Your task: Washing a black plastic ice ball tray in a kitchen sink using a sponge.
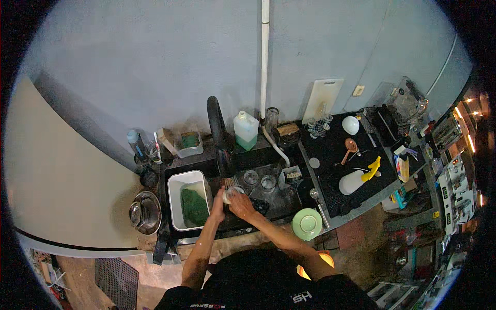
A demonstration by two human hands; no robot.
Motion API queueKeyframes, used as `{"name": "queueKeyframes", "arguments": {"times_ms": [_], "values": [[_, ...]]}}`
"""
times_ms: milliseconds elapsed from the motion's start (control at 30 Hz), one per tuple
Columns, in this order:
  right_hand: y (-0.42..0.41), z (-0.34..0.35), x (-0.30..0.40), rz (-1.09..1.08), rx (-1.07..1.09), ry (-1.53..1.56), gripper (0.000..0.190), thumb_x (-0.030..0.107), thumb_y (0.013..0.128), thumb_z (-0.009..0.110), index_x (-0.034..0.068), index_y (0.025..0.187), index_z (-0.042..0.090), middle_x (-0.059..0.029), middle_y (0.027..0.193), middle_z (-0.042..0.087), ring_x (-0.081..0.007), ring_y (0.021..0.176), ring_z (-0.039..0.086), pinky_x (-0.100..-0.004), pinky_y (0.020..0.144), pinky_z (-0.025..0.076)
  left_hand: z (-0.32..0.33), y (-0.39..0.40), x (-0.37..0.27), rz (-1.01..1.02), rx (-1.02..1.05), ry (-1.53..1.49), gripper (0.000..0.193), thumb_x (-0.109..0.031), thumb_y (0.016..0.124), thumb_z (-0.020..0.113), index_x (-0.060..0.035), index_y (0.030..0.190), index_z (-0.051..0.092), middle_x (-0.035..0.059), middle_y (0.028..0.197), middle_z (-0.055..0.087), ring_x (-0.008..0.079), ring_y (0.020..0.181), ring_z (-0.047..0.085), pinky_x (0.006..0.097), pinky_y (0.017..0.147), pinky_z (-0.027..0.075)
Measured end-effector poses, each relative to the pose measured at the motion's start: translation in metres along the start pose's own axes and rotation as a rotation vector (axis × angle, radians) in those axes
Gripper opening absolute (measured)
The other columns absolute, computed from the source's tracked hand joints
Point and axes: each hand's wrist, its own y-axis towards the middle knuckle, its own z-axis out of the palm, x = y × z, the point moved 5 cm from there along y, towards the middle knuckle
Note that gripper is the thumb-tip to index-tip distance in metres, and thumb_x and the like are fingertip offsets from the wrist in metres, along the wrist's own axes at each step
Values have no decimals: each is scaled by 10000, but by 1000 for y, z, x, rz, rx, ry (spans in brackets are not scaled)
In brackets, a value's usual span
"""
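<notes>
Under the black faucet (219,128), over the sink, my left hand (218,204) and my right hand (241,205) hold a clear glass (234,191) between them. Water appears to run from the faucet onto it. On the left of the sink sits a white tub (174,201) with a green scouring pad (194,207) in cloudy liquid. Two more glasses (251,177) (268,182) stand in the basin to the right of my hands. Some fingers are hidden behind the glass and each other.
Behind the sink stands a jug of green liquid (246,130). Steel bowls (149,213) lie at the left, a green bowl (307,224) at the front right edge. A spray bottle (352,185), a white bowl (350,125) and a cutting board (322,100) are on the right counter.
</notes>
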Motion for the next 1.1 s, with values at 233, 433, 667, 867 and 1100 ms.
{"name": "queueKeyframes", "arguments": {"times_ms": [233, 433, 667, 867, 1100], "values": [[9, 9, 7, 118, -106, -119, 254, 218, 858, 576, 20, 986, 671, -187, 905, 678, -315, 793, 659, -463, 566, 515, -50, 54, 49, 333, -84, -281, 516, -387, 972, 541, -31, 1340, 476, 101, 1279, 570, 242, 1144, 564, 386, 974, 452], [-5, -27, 11, 65, 120, 8, 249, 246, 844, 645, 31, 970, 643, -159, 764, 640, -332, 677, 653, -463, 568, 511, -25, 18, -1, 199, -41, -372, 453, -350, 923, 571, -26, 1239, 543, 111, 1196, 595, 260, 1079, 587, 388, 923, 473], [-13, -1, 2, 159, 37, -27, 528, 183, 767, 699, -61, 1206, 537, -225, 1038, 638, -404, 814, 655, -493, 723, 528, -44, 36, 21, 267, -155, -95, 623, -252, 869, 612, -25, 1411, 406, 151, 1215, 567, 256, 1137, 543, 375, 966, 443], [-15, -5, 3, 202, 392, 180, 625, 150, 739, 729, -63, 1273, 481, -271, 1095, 618, -439, 948, 622, -503, 778, 519, -70, 51, 52, 184, -201, -39, 660, -203, 892, 620, -5, 1460, 350, 168, 1306, 530, 256, 1188, 519, 372, 997, 422], [-21, 36, -54, 842, -202, 473, 416, 127, 815, 658, -8, 1197, 563, -240, 1007, 660, -391, 882, 661, -466, 690, 517, -25, 50, -4, 344, -314, 0, 630, -136, 898, 600, -14, 1467, 356, 153, 1282, 527, 240, 1162, 501, 365, 1003, 390]]}}
